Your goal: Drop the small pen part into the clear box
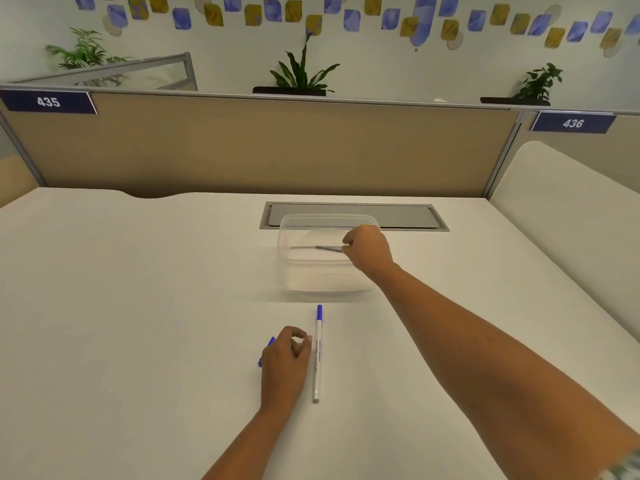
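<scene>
The right hand (367, 249) pinches a pen (327, 248) over the open tub (294, 271), which stands toward the bench's (138, 306) far edge, just before the grey hatch (353, 216); the pen lies level, blurred, at about rim height. If that grip lets go while the pen lies crosswise, the pen could catch on the rim and roll off onto the bench — or the light tub could slide if the wrist knocks its wall. The left hand (285, 351), near the middle of the bench, is curled with finger and thumb about touching; a blue thing (266, 351) shows behind it, but I cannot tell whether it holds it. A capped pen (318, 355) lies just beside that hand — a careless move could send it rolling. The partition (259, 143) stands beyond.
</scene>
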`<state>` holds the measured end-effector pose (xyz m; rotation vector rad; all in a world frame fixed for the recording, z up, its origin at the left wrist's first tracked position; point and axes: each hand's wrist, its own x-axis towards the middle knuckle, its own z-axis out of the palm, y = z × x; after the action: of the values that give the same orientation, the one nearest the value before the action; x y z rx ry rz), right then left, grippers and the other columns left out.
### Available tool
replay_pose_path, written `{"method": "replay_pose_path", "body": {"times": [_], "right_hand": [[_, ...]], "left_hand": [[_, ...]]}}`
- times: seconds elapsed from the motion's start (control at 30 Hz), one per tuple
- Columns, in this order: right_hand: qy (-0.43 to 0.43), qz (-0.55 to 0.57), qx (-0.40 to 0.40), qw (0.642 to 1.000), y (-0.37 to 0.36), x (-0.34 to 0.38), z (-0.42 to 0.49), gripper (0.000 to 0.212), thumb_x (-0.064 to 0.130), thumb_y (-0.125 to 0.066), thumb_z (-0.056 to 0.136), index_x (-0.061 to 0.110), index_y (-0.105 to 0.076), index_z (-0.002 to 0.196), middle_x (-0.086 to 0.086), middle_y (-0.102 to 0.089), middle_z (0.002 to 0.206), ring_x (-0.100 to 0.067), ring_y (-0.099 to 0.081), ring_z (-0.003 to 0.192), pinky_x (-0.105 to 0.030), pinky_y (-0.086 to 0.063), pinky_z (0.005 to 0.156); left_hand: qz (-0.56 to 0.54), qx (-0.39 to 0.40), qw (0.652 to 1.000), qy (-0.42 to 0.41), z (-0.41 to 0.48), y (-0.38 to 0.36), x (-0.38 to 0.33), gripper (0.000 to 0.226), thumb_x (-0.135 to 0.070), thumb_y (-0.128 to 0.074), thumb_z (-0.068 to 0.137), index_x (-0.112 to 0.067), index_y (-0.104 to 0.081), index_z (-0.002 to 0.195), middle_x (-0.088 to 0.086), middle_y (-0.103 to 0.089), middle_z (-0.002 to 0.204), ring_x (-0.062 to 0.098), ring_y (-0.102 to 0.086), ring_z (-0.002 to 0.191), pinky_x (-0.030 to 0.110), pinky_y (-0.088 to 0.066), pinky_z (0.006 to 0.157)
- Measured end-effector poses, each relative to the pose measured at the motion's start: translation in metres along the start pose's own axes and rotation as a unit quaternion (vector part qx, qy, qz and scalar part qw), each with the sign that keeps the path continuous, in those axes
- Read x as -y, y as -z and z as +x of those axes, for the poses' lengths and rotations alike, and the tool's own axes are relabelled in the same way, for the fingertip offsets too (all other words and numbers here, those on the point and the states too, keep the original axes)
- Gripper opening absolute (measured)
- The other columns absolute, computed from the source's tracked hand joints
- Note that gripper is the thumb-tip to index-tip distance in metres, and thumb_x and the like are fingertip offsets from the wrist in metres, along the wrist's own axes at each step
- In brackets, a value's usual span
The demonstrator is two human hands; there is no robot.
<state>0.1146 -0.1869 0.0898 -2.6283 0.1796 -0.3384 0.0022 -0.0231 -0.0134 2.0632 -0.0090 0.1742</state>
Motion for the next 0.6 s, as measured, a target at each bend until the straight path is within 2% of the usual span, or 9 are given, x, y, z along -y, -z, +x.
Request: {"method": "replay_pose_path", "body": {"times": [0.1,0.27,0.47,0.6], "right_hand": [[-0.003,0.012,-0.009,1.000,-0.005,-0.002,0.003,0.019,0.001,-0.053,0.083,-0.002,-0.069,0.094,-0.018,-0.070,0.100,-0.031,-0.063,0.094,-0.031,-0.047,0.077],[0.004,0.041,-0.040,0.998,-0.007,-0.005,0.001,0.023,0.001,-0.047,0.085,-0.001,-0.069,0.091,-0.017,-0.071,0.094,-0.029,-0.063,0.086,-0.023,-0.039,0.069],[0.018,0.090,-0.101,0.991,-0.003,-0.003,-0.014,0.017,0.006,-0.053,0.084,0.003,-0.069,0.089,-0.013,-0.070,0.093,-0.024,-0.061,0.083,-0.023,-0.037,0.069],[0.010,0.136,-0.136,0.981,-0.001,-0.009,-0.042,0.014,0.008,-0.056,0.084,0.006,-0.069,0.089,-0.012,-0.070,0.089,-0.015,-0.055,0.073,-0.020,-0.038,0.071]], "left_hand": [[-0.001,0.001,1.000,-0.006,0.001,-0.001,0.002,0.011,-0.009,-0.058,0.084,-0.016,-0.055,0.076,0.010,-0.055,0.050,0.035,-0.057,0.055,0.019,-0.040,0.056],[0.009,0.002,1.000,-0.012,0.000,-0.001,0.002,0.013,-0.009,-0.057,0.084,-0.018,-0.054,0.075,0.001,-0.050,0.048,0.021,-0.049,0.050,0.011,-0.040,0.053],[0.018,0.007,1.000,-0.014,0.000,0.000,0.002,0.012,-0.009,-0.057,0.084,-0.016,-0.055,0.075,-0.001,-0.049,0.047,0.020,-0.049,0.049,0.011,-0.040,0.055],[0.029,0.007,0.999,-0.013,-0.002,0.000,0.000,0.011,-0.011,-0.057,0.084,-0.016,-0.055,0.075,-0.001,-0.050,0.049,0.018,-0.050,0.051,0.012,-0.039,0.051]]}}
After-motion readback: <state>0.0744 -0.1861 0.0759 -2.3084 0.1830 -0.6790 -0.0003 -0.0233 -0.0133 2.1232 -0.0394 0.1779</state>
